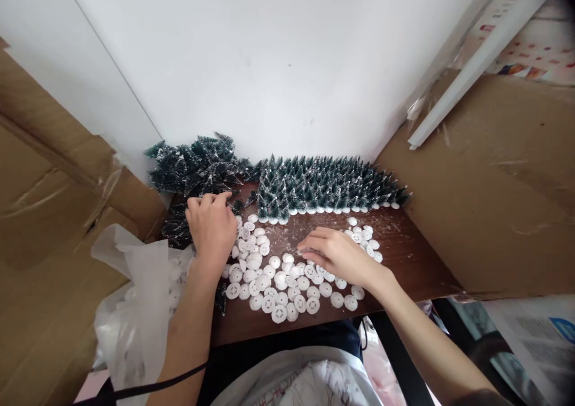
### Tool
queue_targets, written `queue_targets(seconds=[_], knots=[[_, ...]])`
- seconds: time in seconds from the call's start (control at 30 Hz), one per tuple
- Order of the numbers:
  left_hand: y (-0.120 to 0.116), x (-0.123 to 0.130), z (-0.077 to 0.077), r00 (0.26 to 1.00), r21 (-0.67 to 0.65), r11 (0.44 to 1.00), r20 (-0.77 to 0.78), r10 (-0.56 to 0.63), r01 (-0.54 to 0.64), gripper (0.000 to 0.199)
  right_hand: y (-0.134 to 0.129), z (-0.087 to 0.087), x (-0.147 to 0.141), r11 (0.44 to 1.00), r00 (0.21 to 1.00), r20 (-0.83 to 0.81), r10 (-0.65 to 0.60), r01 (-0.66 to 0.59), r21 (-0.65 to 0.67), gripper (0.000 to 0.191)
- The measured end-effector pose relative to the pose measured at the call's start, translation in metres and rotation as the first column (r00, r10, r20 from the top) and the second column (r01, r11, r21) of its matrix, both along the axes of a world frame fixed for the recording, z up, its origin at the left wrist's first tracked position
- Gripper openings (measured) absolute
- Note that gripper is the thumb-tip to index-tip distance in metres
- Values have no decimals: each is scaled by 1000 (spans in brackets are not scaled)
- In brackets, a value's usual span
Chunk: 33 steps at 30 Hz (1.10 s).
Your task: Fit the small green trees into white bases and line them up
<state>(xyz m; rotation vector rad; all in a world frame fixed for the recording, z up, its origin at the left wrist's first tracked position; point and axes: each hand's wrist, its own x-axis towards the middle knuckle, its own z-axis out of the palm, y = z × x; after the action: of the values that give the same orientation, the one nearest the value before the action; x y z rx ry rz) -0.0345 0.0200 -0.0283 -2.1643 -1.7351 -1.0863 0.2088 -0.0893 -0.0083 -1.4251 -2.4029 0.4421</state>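
Loose trees (191,169) lie heaped at the far left of the desk (411,259), directly ahead of the left hand (212,226) and spreading to its left; this hand is much the nearer of the two. No common long axis: stems and tips point several ways. White discs (303,286) are scattered over the near middle, below and around the right hand (339,251), with a further cluster just right of the left wrist. Standing trees (327,184) form a block running left to right along the back, beyond the right hand.

Left hand: palm down, fingers bent at the heap's near edge; contents hidden, grip cannot be told. Right hand: fingers close together, pointing left, low over the discs; cannot tell whether one is pinched.

Appearance: trees small, conical, dark green, bristly, flecked white. Discs round, rough-edged, some with a small central hole, others showing a slotted cross pattern. White rims show beneath the block's front row.
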Motion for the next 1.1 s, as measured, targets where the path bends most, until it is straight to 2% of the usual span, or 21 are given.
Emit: queue_targets(seconds=[0.23, 0.6, 0.83, 1.0, 1.1], knots=[[-3, -1, -6, 974, -49, 998, -224, 31, -43, 22, -1, 1, 3, 1000, 1000, -10, -13, 13, 12, 22], [-3, -1, -2, 977, -92, 990, -193, 88, -107, 19, -4, 3, 6, 999, 998, -37, -45, 45, 8, 21], [0, -5, -1, 997, 22, 997, -1, 79, -79, 20, -5, 2, 10, 998, 997, -62, -53, 54, 12, 20], [2, -6, 9, 980, 46, 996, 184, 71, -81, 27, -5, 1, 13, 998, 996, -77, -51, 53, 32, 21], [4, -6, 17, 956, 107, 992, 293, 32, -66, 29, -6, 1, 15, 998, 995, -93, -47, 51, 44, 21]])
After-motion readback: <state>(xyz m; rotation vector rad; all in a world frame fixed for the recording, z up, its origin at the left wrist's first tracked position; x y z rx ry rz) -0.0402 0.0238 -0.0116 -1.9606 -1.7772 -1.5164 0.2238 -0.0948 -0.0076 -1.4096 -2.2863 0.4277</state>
